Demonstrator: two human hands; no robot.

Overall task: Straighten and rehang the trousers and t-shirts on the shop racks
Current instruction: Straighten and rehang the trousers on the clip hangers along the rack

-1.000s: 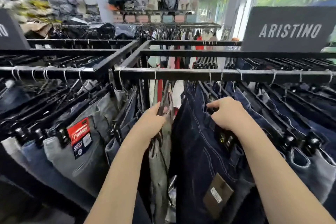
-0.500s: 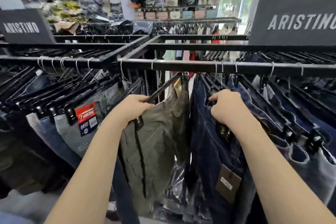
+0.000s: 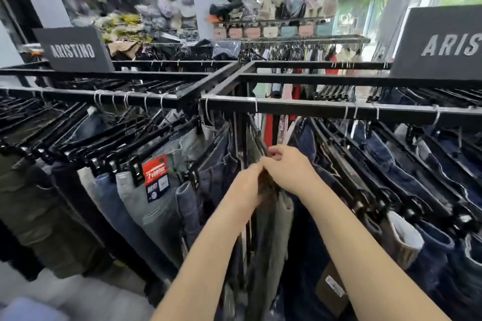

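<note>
Trousers (image 3: 283, 219) on black racks (image 3: 313, 109), cluttered shop behind

1 head-worn wide-angle view looks forward and down across the black rack rail (image 3: 313, 109), close above the hanging jeans (image 3: 386, 164).

The right rail (image 3: 326, 109) is packed with dark jeans (image 3: 391, 177), pressed side by side on black hangers. The left rail (image 3: 104, 96) is as crowded with grey and blue trousers (image 3: 156, 190). One narrow gap opens beside the corner post (image 3: 243, 133). Olive trousers (image 3: 276, 229) hang in it, with the left hand (image 3: 247, 185) and right hand (image 3: 289, 167) gripping their top. Above the rails, two signs (image 3: 74, 49) stand in the way.
</note>
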